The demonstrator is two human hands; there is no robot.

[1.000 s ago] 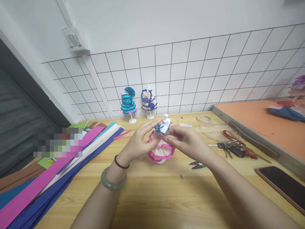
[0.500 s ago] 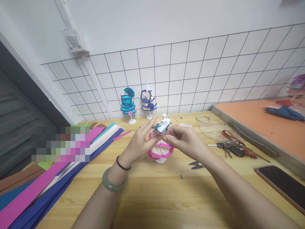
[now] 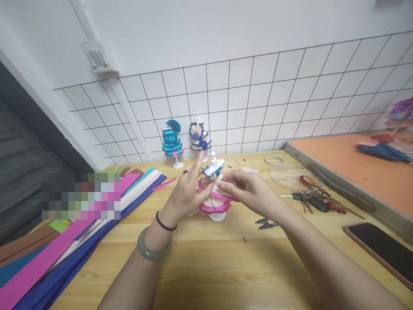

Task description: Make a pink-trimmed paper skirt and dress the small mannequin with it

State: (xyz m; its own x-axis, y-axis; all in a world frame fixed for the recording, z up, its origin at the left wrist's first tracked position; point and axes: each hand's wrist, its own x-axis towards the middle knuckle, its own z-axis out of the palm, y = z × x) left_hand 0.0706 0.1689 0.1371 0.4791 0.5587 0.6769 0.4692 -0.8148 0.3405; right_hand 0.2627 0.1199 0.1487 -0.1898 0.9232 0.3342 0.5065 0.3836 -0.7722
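A small dress form (image 3: 215, 203) stands on a round white base at the middle of the table, wearing a white ruffled paper skirt with pink edging. Its top is white with blue trim and a white knob. From the left, my left hand (image 3: 189, 188) grips it with the thumb at the front, the index finger pointing up past the top. My right hand (image 3: 250, 188) pinches the white paper at the waist from the right, thumb and fingertips together. The rear of the form is hidden by my fingers.
Two finished-looking paper dress forms, one teal (image 3: 171, 140) and one navy and cream (image 3: 200, 137), stand by the wall grid. Crepe paper strips (image 3: 97, 215) lie left. Thread snips (image 3: 266, 223), keys (image 3: 314, 201), a phone (image 3: 380, 249) and an orange-topped board (image 3: 348, 163) are right.
The top of the dress form has tilted and shifted slightly left. My left index finger has lifted upward, while my right fingertips stay at the waist.
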